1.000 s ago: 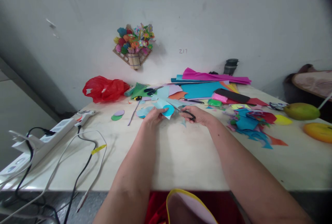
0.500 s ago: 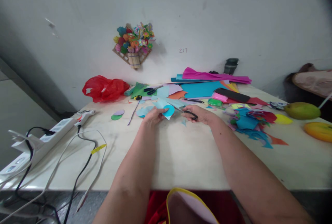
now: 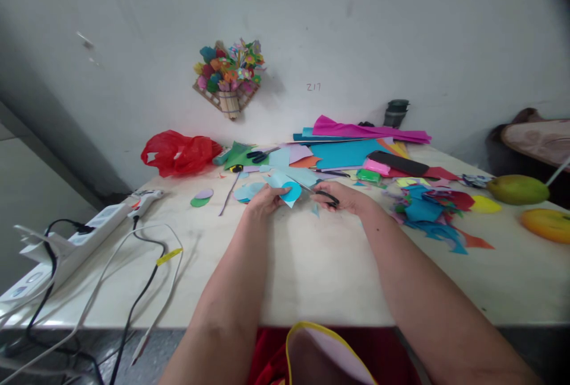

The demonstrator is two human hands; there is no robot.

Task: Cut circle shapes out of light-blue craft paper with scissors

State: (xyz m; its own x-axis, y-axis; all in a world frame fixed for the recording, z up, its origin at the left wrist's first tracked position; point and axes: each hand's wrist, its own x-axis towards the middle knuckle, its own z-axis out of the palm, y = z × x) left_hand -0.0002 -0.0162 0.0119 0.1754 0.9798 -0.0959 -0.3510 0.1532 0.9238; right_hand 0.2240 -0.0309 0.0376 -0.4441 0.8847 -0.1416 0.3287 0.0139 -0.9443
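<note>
My left hand [image 3: 266,198] pinches a bright blue paper circle [image 3: 292,192] together with a light blue sheet of paper [image 3: 279,179] behind it. A pointed corner of the light blue paper sticks out below the circle. My right hand [image 3: 333,195] is closed round the black handles of a pair of scissors [image 3: 328,197]. Their blades point left and up at the light blue paper, beside the circle's right edge. Pale blue paper circles [image 3: 247,191] lie just left of my left hand. A small light blue scrap [image 3: 315,210] rests under the scissors.
Green and lilac circles [image 3: 202,198], a second pair of scissors [image 3: 262,154], coloured sheets [image 3: 347,153] and a red plastic bag [image 3: 178,153] lie further back. To the right are paper scraps [image 3: 423,207], a black phone-like slab [image 3: 398,163] and a mango [image 3: 519,189]. A power strip [image 3: 66,254] with cables stands left.
The blue circle and light blue paper have shifted very slightly right in my left hand. My right hand with the scissors stays almost in the same place.
</note>
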